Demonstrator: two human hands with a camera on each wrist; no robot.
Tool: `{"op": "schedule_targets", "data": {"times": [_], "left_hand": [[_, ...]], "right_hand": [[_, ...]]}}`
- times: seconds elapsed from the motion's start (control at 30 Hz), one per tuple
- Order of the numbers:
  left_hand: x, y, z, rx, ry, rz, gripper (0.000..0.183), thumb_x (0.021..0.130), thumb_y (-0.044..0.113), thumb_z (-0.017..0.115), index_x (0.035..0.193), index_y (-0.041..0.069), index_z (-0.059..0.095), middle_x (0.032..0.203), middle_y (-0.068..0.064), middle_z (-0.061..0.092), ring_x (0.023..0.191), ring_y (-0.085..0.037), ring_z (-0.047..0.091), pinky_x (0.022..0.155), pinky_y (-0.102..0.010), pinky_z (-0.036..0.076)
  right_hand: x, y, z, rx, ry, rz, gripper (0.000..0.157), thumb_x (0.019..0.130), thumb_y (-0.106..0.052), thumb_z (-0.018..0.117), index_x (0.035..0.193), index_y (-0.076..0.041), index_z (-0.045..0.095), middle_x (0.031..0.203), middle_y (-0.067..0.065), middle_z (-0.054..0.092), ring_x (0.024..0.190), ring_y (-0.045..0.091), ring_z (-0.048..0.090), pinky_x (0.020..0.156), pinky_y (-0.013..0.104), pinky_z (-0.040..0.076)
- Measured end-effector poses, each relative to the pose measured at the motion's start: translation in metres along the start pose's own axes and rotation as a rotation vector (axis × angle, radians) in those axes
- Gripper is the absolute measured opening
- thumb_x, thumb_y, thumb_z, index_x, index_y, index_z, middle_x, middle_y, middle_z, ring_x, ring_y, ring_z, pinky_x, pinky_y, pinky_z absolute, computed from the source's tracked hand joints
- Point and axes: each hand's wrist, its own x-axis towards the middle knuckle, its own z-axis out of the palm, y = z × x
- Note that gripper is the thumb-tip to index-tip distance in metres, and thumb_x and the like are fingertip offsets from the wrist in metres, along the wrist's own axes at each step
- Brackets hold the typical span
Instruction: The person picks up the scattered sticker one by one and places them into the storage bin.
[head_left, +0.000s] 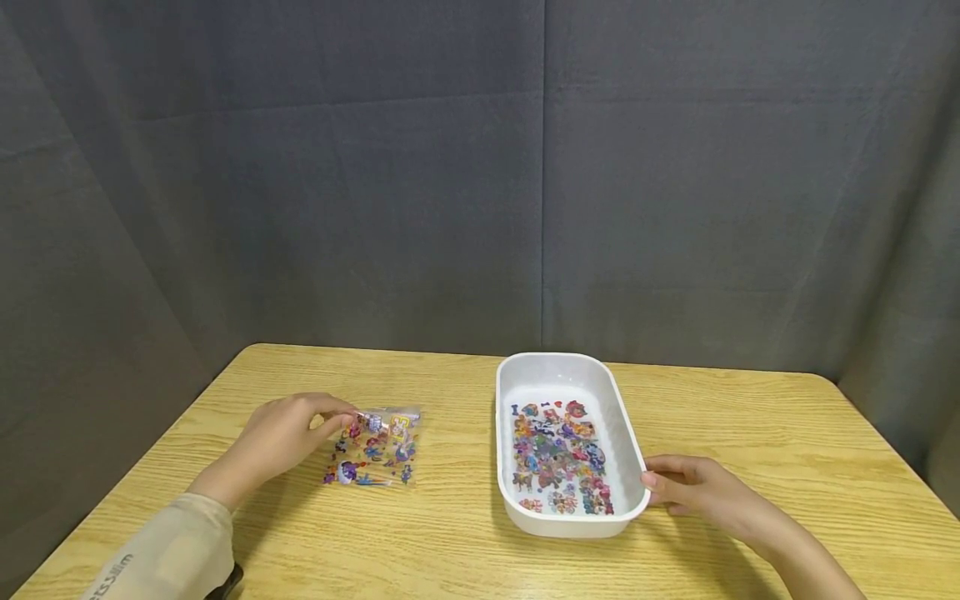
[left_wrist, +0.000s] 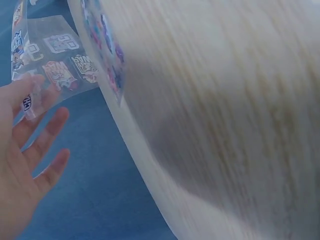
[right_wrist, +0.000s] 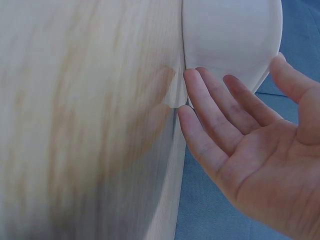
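My left hand (head_left: 281, 433) pinches the corner of a clear sticker sheet (left_wrist: 60, 75) printed with small cartoon pictures, raised at one end. Under it, another printed clear sheet (left_wrist: 107, 47) lies on the table. On the right stands a white plastic tray (head_left: 517, 517) with rounded corners. Several clear sheets with colourful cartoon stickers (head_left: 558, 454) lie flat and overlapping on its floor. My right hand (head_left: 697, 492) is at the tray's near right corner, thumb at the rim, its other fingers loosely extended near the outer wall in the right wrist view.
The wood-grain table (head_left: 450, 550) has rounded far corners. Behind it hangs a dark grey cloth (head_left: 420, 183). A dark object (head_left: 225, 583) shows partly beside the left sleeve at the bottom edge.
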Motion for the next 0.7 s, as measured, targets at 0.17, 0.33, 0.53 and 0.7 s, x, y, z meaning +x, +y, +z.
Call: {"op": "schedule_targets", "data": {"times": [0.17,0.33,0.53,0.7], "left_hand": [[0.001,0.003,-0.003,-0.004,0.016,0.001,0.023,0.098,0.039,0.062,0.111,0.026,0.076,0.111,0.002,0.073,0.095,-0.023,0.069,0.074,-0.048,0.055],[0.002,0.009,-0.003,0.007,0.049,0.013,0.024,0.098,0.037,0.063,0.113,0.024,0.076,0.112,0.001,0.072,0.097,-0.024,0.069,0.073,-0.048,0.055],[0.006,0.022,-0.003,0.013,0.089,0.032,0.024,0.098,0.037,0.063,0.114,0.025,0.076,0.113,0.003,0.072,0.099,-0.024,0.069,0.074,-0.047,0.055],[0.009,0.035,-0.003,0.012,0.104,0.060,0.023,0.098,0.034,0.064,0.115,0.024,0.075,0.111,0.004,0.072,0.099,-0.023,0.068,0.078,-0.049,0.055]], "right_hand": [[0.001,0.000,0.000,-0.004,0.005,0.002,0.062,0.103,-0.030,0.055,0.137,0.020,0.042,0.122,0.026,0.064,0.112,0.039,0.063,0.087,0.052,0.054],[0.000,0.000,0.000,-0.003,0.005,0.004,0.062,0.103,-0.030,0.055,0.137,0.020,0.042,0.121,0.026,0.064,0.112,0.039,0.063,0.087,0.052,0.054],[0.000,0.000,0.001,0.002,0.005,0.011,0.062,0.103,-0.030,0.055,0.137,0.020,0.041,0.120,0.026,0.065,0.111,0.038,0.064,0.087,0.052,0.054],[-0.001,0.000,0.001,0.007,0.005,0.013,0.062,0.103,-0.030,0.055,0.138,0.020,0.041,0.120,0.025,0.065,0.111,0.037,0.064,0.088,0.051,0.053]]}}
